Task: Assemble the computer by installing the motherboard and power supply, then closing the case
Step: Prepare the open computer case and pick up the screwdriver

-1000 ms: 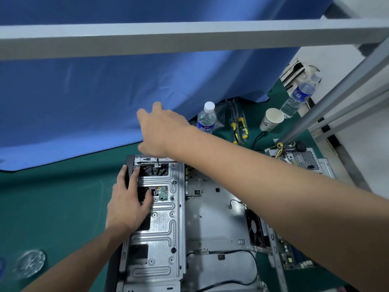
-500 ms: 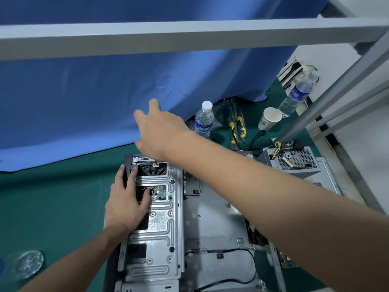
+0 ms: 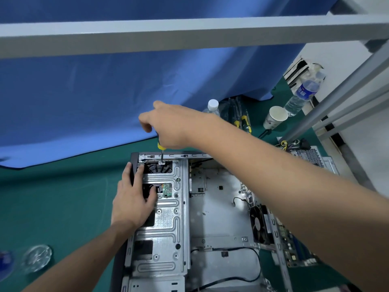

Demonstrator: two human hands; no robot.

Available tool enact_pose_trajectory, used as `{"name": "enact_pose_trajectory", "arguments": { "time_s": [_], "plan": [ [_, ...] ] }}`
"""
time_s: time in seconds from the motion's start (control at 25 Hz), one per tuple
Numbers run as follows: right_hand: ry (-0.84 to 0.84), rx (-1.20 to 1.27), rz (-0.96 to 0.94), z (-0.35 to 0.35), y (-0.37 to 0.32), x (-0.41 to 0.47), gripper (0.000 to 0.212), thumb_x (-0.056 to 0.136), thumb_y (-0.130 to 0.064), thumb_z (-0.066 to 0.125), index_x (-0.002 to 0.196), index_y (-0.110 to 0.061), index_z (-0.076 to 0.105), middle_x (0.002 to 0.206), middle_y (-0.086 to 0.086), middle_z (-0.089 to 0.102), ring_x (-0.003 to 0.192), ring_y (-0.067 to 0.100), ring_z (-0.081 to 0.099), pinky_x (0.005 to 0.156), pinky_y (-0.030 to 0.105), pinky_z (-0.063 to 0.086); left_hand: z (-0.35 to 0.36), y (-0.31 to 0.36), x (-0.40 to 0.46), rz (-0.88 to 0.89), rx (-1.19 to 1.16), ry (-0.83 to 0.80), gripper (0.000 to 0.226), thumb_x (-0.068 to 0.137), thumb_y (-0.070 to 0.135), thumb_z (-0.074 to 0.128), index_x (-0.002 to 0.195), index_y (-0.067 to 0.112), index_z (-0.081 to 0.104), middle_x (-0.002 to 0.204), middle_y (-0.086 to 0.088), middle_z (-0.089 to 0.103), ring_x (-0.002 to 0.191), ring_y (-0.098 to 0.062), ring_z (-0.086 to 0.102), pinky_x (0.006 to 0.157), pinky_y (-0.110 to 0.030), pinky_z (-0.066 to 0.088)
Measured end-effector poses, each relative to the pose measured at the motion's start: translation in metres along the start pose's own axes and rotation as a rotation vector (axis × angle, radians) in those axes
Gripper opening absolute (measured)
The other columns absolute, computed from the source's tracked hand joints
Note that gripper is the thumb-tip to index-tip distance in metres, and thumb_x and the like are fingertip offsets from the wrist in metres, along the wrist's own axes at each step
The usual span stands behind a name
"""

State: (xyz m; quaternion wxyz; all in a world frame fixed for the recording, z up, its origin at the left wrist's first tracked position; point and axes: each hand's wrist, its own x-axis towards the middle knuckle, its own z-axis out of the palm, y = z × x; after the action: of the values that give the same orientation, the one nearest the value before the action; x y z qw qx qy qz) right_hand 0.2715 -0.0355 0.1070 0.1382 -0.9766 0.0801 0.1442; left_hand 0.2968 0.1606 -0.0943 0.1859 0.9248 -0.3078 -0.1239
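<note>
An open silver computer case [image 3: 219, 209] lies flat on the green mat. Its silver drive cage [image 3: 166, 220] fills the left side. My left hand [image 3: 132, 199] rests flat on the cage, fingers spread over its upper openings. My right hand [image 3: 170, 125] grips a screwdriver [image 3: 161, 151] with a yellow and black handle, held upright. Its tip sits on a screw at the cage's far edge. The motherboard [image 3: 292, 243] with a black fan lies just right of the case, partly under my right arm. The power supply [image 3: 309, 154] with its cable bundle sits at the far right.
A blue cloth [image 3: 105, 98] hangs behind the case. A water bottle [image 3: 212, 106], yellow-handled tools [image 3: 244, 121], a paper cup [image 3: 274, 116] and a second bottle [image 3: 303, 93] stand at the back right. A clear dish [image 3: 36, 258] lies at the left. Grey frame bars [image 3: 189, 32] cross overhead.
My right hand has risen and curled, so the screwdriver now shows upright beneath it on the cage's far edge. My left hand stays on the cage.
</note>
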Motion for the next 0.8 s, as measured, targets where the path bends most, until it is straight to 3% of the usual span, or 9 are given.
{"name": "enact_pose_trajectory", "arguments": {
  "time_s": [0.08,0.16,0.24,0.36,0.44,0.52,0.6,0.68,0.8],
  "plan": [
    [0.167,-0.149,-0.001,0.010,-0.007,-0.003,0.003,0.096,-0.016,0.053,0.094,-0.017,0.050,0.078,-0.001,0.040,0.075,0.025,0.050,0.052,0.031,0.026,0.000,0.001,0.000,-0.004,-0.001,0.001,0.070,0.093,0.042,0.057,0.154,0.023,0.028,0.163,0.000,0.008,0.141,-0.028,0.028,0.096,-0.051,0.047],
    [0.303,-0.285,0.119,0.023,-0.017,-0.004,0.027,0.103,-0.040,0.044,0.088,-0.017,0.044,0.065,-0.003,0.033,0.072,0.024,0.044,0.049,0.031,0.022,0.000,0.000,0.001,-0.008,0.002,0.001,0.070,0.093,0.042,0.057,0.153,0.023,0.029,0.163,0.000,0.008,0.141,-0.027,0.028,0.095,-0.052,0.047],
    [0.291,-0.184,0.195,0.026,-0.017,0.000,0.036,0.103,-0.049,0.039,0.091,-0.016,0.041,0.072,-0.002,0.038,0.069,0.023,0.043,0.051,0.032,0.024,0.000,0.000,0.000,-0.003,0.004,-0.001,0.069,0.093,0.042,0.057,0.153,0.022,0.029,0.163,0.000,0.008,0.140,-0.027,0.028,0.094,-0.052,0.047],
    [0.118,0.103,0.066,0.012,-0.002,0.002,0.020,0.096,-0.023,0.051,0.112,-0.013,0.043,0.110,0.006,0.037,0.064,0.022,0.047,0.055,0.034,0.031,-0.001,0.001,0.000,-0.002,-0.003,0.000,0.069,0.093,0.042,0.057,0.153,0.023,0.029,0.163,0.000,0.009,0.139,-0.028,0.029,0.095,-0.052,0.047],
    [0.114,0.026,-0.016,0.010,0.001,-0.002,0.021,0.094,-0.013,0.050,0.114,-0.017,0.050,0.102,0.002,0.039,0.068,0.022,0.048,0.051,0.031,0.027,-0.001,0.001,0.000,-0.001,0.001,-0.005,0.070,0.093,0.042,0.057,0.153,0.023,0.029,0.163,0.000,0.009,0.139,-0.028,0.029,0.095,-0.051,0.046],
    [0.230,-0.173,0.031,0.020,-0.007,-0.006,0.015,0.102,-0.028,0.047,0.107,-0.017,0.054,0.082,0.000,0.039,0.071,0.024,0.044,0.049,0.031,0.022,-0.002,0.000,0.000,-0.007,-0.002,-0.005,0.070,0.092,0.042,0.057,0.154,0.022,0.029,0.163,-0.001,0.009,0.140,-0.028,0.029,0.096,-0.051,0.046],
    [0.293,-0.295,0.157,0.027,-0.015,-0.006,0.032,0.105,-0.044,0.037,0.098,-0.017,0.051,0.073,-0.001,0.038,0.072,0.024,0.041,0.047,0.032,0.017,-0.002,0.000,-0.001,-0.002,-0.005,-0.006,0.070,0.093,0.042,0.057,0.154,0.022,0.029,0.163,-0.001,0.009,0.140,-0.028,0.029,0.096,-0.052,0.046],
    [0.232,-0.122,0.174,0.022,-0.010,-0.001,0.031,0.103,-0.045,0.041,0.095,-0.015,0.044,0.082,0.002,0.039,0.069,0.024,0.042,0.050,0.033,0.021,-0.002,0.000,-0.001,-0.003,-0.010,-0.003,0.070,0.093,0.042,0.057,0.154,0.022,0.029,0.163,-0.001,0.009,0.140,-0.028,0.029,0.096,-0.051,0.045],
    [0.084,0.001,0.022,0.012,0.002,0.001,0.016,0.094,-0.015,0.052,0.109,-0.010,0.048,0.102,0.006,0.042,0.072,0.026,0.050,0.058,0.035,0.035,-0.002,0.001,0.000,0.003,-0.010,-0.003,0.070,0.093,0.042,0.057,0.153,0.022,0.029,0.163,-0.001,0.009,0.139,-0.028,0.030,0.096,-0.051,0.046]
  ]
}}
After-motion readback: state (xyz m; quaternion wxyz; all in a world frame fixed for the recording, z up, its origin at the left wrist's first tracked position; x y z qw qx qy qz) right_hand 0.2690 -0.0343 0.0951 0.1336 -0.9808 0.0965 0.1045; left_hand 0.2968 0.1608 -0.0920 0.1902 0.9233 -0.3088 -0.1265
